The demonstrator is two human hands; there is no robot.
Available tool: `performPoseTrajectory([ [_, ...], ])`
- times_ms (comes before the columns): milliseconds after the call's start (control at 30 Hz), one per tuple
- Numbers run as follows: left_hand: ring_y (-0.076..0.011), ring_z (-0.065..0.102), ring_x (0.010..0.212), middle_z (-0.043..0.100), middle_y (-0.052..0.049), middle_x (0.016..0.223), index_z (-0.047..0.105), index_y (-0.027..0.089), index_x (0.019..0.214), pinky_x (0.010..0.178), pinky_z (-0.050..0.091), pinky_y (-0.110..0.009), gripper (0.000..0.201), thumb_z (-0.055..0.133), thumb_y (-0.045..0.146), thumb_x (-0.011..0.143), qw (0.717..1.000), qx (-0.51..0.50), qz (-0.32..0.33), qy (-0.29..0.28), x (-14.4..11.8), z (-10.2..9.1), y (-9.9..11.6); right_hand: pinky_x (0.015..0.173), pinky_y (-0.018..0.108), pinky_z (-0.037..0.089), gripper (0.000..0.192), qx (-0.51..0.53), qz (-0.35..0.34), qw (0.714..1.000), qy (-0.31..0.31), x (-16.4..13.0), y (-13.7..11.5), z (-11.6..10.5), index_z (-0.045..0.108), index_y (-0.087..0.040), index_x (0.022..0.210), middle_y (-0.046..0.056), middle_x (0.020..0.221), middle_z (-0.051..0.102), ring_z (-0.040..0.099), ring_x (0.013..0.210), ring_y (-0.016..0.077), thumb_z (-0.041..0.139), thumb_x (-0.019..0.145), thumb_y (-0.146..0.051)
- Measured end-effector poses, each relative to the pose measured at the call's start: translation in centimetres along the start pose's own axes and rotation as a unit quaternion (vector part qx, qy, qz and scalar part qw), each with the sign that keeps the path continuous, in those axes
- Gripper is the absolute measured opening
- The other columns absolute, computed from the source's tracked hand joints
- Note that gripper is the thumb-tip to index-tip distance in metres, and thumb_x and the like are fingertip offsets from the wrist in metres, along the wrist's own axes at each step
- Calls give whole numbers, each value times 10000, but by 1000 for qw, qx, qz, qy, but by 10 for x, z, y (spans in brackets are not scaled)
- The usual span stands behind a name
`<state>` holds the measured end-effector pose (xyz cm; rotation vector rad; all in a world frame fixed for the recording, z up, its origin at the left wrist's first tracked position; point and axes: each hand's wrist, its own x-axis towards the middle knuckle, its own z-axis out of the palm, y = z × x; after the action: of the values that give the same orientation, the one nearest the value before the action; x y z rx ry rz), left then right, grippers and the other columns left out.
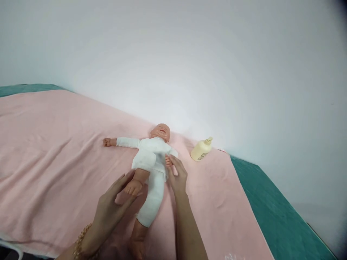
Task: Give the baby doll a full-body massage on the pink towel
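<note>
A baby doll (149,151) with a white cloth body lies on its back on a pink blanket (81,144), head toward the wall. One of its legs is bent up at the knee, while the other stretches toward me. My left hand (114,202), with a beaded bracelet at the wrist, cups the bent leg near the foot (134,186), fingers on one side and thumb under it. With fingertips and thumb, my right hand (177,177) grips the doll's small hand (168,160) beside its hip. The doll's other arm (126,142) reaches out to the left.
To the right of the doll stands a pale yellow pump bottle (201,150), close to the white wall (189,72). Green padding (271,202) shows past the blanket at the right and far left. A pale curved rail (12,247) sits at the lower left corner.
</note>
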<state>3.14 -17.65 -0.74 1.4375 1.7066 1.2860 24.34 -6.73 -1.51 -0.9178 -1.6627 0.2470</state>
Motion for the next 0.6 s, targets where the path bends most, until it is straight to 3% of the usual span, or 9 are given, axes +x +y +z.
performPoseTrajectory([
  [100, -284, 619, 1143, 648, -28, 1272, 576, 237, 1290, 948, 534, -339, 558, 638, 448, 777, 1000, 2, 19, -6, 15, 5, 10, 991, 390, 508, 322, -10, -55, 995, -82, -2, 3, 4, 646, -280, 1228, 52, 1212, 652, 612, 1114, 202, 517, 946, -192],
  [267, -258, 585, 1192, 605, 8, 1333, 529, 245, 1325, 982, 507, -350, 542, 601, 439, 823, 999, -8, 23, -32, 19, 6, 12, 998, 377, 507, 344, -24, -63, 994, -82, -2, 4, 5, 628, -280, 1252, 48, 1217, 649, 609, 1119, 191, 508, 948, -172],
  [433, -268, 616, 1150, 647, -33, 1275, 564, 229, 1292, 951, 531, -338, 544, 638, 439, 795, 1000, 3, 17, -17, 10, -3, 9, 960, 397, 524, 283, -8, -12, 1000, -4, 0, 4, 1, 669, -231, 1178, 83, 1169, 668, 621, 1092, 212, 559, 918, -216],
  [600, -274, 646, 1101, 702, 10, 1175, 599, 300, 1233, 904, 561, -333, 509, 655, 469, 756, 996, 40, 68, 34, -12, -13, -29, 994, 433, 478, 348, 79, 154, 977, 124, 6, 4, -5, 628, -167, 1186, 114, 1209, 648, 594, 1139, 244, 645, 866, -300],
])
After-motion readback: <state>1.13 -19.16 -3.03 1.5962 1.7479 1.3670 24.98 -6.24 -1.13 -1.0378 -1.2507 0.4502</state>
